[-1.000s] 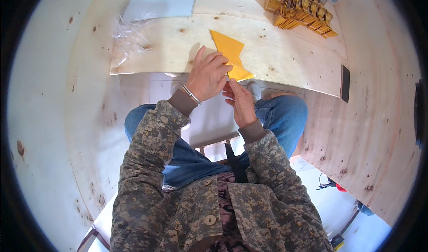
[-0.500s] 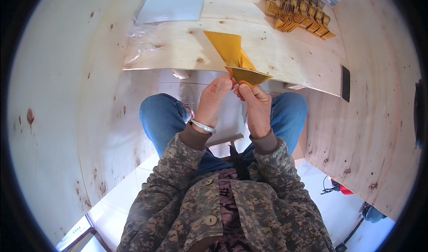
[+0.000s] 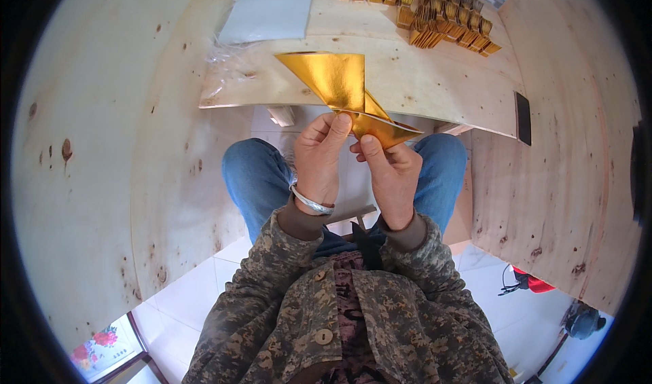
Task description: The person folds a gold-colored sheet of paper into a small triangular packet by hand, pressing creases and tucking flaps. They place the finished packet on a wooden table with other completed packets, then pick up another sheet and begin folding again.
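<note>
Pinching the gold foil (image 3: pixel 343 88) between both hands, I have it raised over my lap, its upper part fanning out above my fingertips toward the bench (image 3: pixel 435 78). My left hand (image 3: pixel 319 156) clamps the folded corner with thumb and forefinger; my right hand (image 3: pixel 388 173) grips just beside it, the two hands touching. I judge the sheet thin and slippery — a hard pull could tear it at the crease, or a loose grip could skew the fold. Beyond my hands, rows of folded gold pieces (image 3: pixel 435 17) lie bare on the bench, in no tray. A clear plastic wrapper (image 3: pixel 234 68) up to the left looks empty — a white sheet (image 3: pixel 268 16) lies beyond it.
</note>
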Action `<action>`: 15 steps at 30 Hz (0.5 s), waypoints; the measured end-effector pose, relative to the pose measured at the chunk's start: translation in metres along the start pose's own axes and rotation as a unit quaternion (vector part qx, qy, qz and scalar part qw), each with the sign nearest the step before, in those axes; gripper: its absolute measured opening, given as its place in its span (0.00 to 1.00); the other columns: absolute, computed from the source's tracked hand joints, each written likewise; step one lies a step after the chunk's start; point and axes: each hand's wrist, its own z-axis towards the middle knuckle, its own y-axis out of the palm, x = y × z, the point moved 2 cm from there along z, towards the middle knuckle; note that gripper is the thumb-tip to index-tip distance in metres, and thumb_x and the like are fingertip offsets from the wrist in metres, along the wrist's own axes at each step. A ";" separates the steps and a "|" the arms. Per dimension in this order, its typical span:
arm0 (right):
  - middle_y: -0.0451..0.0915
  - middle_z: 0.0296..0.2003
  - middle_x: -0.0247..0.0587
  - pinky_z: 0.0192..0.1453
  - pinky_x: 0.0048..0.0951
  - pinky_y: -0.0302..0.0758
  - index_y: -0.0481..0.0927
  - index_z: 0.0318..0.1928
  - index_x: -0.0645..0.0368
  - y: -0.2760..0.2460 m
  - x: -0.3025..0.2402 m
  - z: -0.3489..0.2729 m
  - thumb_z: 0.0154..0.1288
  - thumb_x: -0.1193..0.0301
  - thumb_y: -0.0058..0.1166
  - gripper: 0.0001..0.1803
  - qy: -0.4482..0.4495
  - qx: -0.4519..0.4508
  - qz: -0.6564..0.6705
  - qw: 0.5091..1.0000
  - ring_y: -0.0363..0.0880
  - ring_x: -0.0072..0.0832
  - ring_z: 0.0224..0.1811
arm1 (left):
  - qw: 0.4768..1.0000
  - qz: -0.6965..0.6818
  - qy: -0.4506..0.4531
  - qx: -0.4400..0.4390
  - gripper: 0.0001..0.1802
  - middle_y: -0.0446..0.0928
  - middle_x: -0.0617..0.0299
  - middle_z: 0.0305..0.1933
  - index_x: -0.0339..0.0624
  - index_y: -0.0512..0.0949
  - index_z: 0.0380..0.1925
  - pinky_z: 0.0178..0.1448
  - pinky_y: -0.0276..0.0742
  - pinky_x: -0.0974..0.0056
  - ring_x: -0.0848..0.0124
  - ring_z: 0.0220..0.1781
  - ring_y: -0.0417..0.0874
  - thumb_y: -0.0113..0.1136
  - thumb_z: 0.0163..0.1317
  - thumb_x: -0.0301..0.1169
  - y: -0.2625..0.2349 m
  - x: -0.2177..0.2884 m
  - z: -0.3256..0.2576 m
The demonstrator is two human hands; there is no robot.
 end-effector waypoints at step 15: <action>0.84 0.36 0.37 0.42 0.34 0.72 0.84 0.46 0.59 -0.007 -0.050 0.007 0.49 0.74 0.67 0.20 -0.429 0.037 -0.497 0.753 0.80 0.34 0.36 | 0.967 0.166 0.191 0.028 0.17 0.81 0.59 0.47 0.31 0.77 0.48 0.56 0.74 0.69 0.74 0.49 0.79 0.68 0.63 0.30 0.037 0.014 -0.039</action>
